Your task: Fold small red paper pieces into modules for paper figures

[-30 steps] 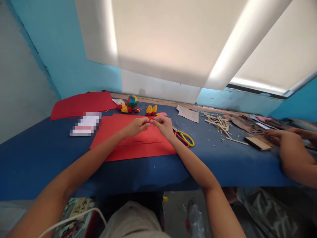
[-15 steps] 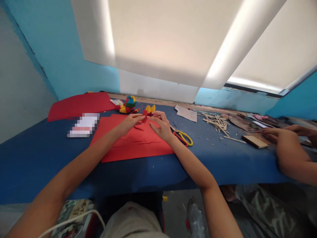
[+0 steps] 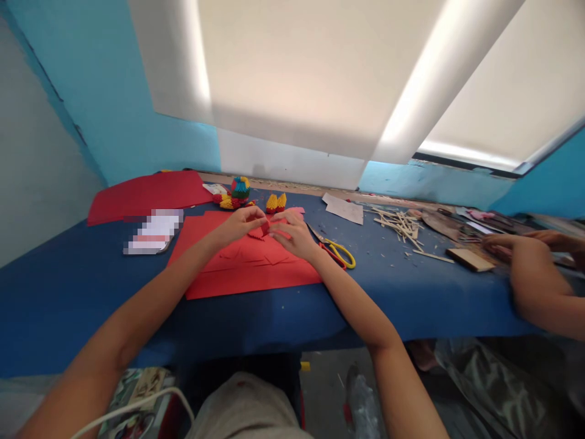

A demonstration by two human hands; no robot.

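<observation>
Between my fingertips is a small piece of red paper, partly hidden by the fingers. My left hand pinches it from the left, and my right hand has its fingers closed on the right side of it. Both hands are just above a stack of red paper sheets, where several small cut red pieces lie. Scissors with a red and a yellow handle rest by my right wrist. Beyond my hands stand yellow-and-red folded paper pieces and a multicoloured folded paper figure.
More red sheets lie at the back left, with a blurred-out phone in front. To the right are grey paper scraps, thin wooden sticks and a wooden block. Another person's arm rests at the far right.
The small red paper piece has come down and turned from upright to tilted. My fingers have closed in around it, and my right hand has dropped slightly.
</observation>
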